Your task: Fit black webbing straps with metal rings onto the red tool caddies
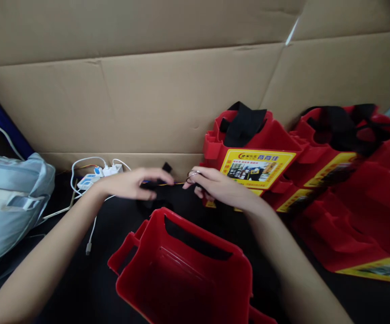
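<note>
My left hand point(136, 182) reaches over the black tabletop with thumb and fingers apart, and no object shows in its grasp. Just behind its fingers is a dark strap-like piece point(167, 168), partly hidden. My right hand point(220, 183) has its fingers curled. A thin, shiny ring-shaped metal piece point(193, 174) shows at its fingertips; whether it is worn or held, I cannot make out. Below and between both hands stands a red plastic box point(184, 274) with its top facing me, a long slot in its far wall and a loop on its left side. Neither hand touches it.
Red boxes with black straps point(245, 123) and yellow labels point(257, 166) stand at the right. On the left are a white power strip point(90, 181) with plugs and cables, and a light blue bag point(11, 207). A cardboard wall point(154, 103) closes off the back.
</note>
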A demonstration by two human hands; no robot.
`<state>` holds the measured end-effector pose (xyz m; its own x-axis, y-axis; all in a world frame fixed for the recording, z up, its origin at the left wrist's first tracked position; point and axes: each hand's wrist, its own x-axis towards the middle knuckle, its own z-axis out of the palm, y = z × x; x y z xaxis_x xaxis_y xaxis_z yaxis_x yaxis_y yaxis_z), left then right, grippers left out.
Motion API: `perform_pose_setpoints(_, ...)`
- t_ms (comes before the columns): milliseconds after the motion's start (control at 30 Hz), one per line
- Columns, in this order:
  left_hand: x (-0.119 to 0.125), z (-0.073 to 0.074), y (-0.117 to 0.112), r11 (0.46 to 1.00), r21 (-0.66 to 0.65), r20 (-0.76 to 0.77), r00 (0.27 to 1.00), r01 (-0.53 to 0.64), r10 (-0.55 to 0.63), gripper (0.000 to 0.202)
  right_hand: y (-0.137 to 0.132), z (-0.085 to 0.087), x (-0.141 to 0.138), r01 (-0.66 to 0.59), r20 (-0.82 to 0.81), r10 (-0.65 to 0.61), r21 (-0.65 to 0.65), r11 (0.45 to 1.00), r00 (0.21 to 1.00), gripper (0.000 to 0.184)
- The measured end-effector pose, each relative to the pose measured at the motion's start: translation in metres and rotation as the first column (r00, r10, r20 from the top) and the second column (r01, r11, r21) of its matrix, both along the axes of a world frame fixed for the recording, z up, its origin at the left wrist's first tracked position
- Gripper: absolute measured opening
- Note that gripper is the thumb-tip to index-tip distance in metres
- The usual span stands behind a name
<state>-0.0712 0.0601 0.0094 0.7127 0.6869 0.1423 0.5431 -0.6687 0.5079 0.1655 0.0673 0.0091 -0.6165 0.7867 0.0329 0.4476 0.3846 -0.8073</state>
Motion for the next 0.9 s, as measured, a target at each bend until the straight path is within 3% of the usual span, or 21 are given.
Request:
perform_pose_setpoints(33,0.002,-0.007,-0.011,0.994,-0.073,-0.02,0.997,0.075,-0.077,0.048,-0.012,0.01,0.007,-0.014,0.041,0.009,0.117,0.993,0.999,0.025)
perform_pose_setpoints(100,0.008,-0.022,-0.023,0.985,-0.118,0.025,0.992,0.126,-0.124,0.047,-0.037,0.024,0.015,-0.049,0.14,0.004,0.319,0.946,0.99,0.025)
perform_pose_setpoints(233,0.025,-0.045,-0.019,0.984,-0.109,0.203,0.973,0.138,-0.114,0.027,-0.069,0.023,0.005,-0.218,0.342,0.059,0.448,0.867,0.938,0.025)
perform_pose_setpoints(367,0.016,-0.052,-0.003,0.994,-0.105,0.222,0.974,-0.025,0.048,0.031,-0.067,0.013,-0.009,-0.367,0.378,0.199,0.447,0.816,0.904,0.028)
perform_pose_setpoints(467,-0.013,-0.051,0.013,0.979,-0.086,0.258,0.945,-0.184,0.201,0.032,-0.063,0.014,-0.011,-0.427,0.381,0.273,0.415,0.803,0.884,0.03)
perform_pose_setpoints(567,-0.045,-0.044,0.029,0.928,-0.058,0.317,0.875,-0.368,0.367,0.033,-0.065,0.017,-0.009,-0.453,0.362,0.322,0.372,0.81,0.875,0.029)
perform_pose_setpoints(700,-0.055,-0.023,0.038,0.869,-0.024,0.324,0.818,-0.495,0.475,0.03,-0.059,0.016,-0.01,-0.355,0.222,0.296,0.308,0.883,0.929,0.029)
perform_pose_setpoints(800,-0.029,-0.011,0.039,0.885,0.01,0.238,0.861,-0.466,0.45,0.027,-0.037,0.007,-0.018,-0.123,0.034,0.118,0.266,0.956,0.992,0.035)
perform_pose_setpoints(900,0.009,-0.007,0.04,0.897,0.058,0.15,0.892,-0.438,0.426,0.028,-0.01,-0.011,-0.03,0.075,-0.046,-0.066,0.239,0.968,0.997,0.041)
